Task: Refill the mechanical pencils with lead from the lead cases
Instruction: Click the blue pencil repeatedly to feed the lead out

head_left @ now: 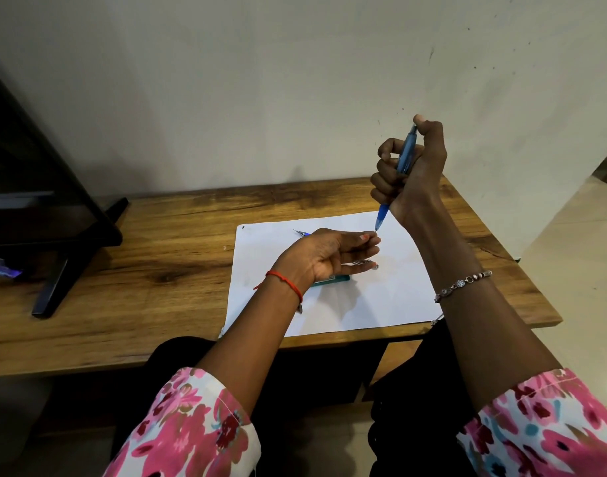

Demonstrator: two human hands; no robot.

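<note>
**A:** Nearest first. What is the left hand doing?

**B:** The left hand [329, 256] hangs palm-up just above the white sheet of paper [391, 297], fingers loosely extended. I can't see it gripping anything. A striped thing [364, 262] shows at its lower fingers, but I can't tell whether it is held or lying on the sheet.

**A:** And the lead supply?

**B:** A teal lead case [333, 279] lies on the paper, half hidden under that hand. Just behind the hand, the point of a second pencil [301, 232] sticks out, also on the sheet.

**A:** Farther out?

**B:** The right hand [415, 166] is raised over the back of the wooden table [157, 263]. Its fist is wrapped round a blue mechanical pencil [407, 156], with the thumb on the top end. The pencil tip points down, just beside the left fingertips.

**A:** Which step is that?

**B:** My guess is clicking the cap to feed or check lead, with the left hand waiting under the tip. Any lead is too fine to make out.

**A:** What does the next move call for?

**B:** Probably short, light thumb presses with the pencil kept steeply upright. The left fingers should stay close enough to feel or catch a thin, brittle lead without snapping it.
</note>
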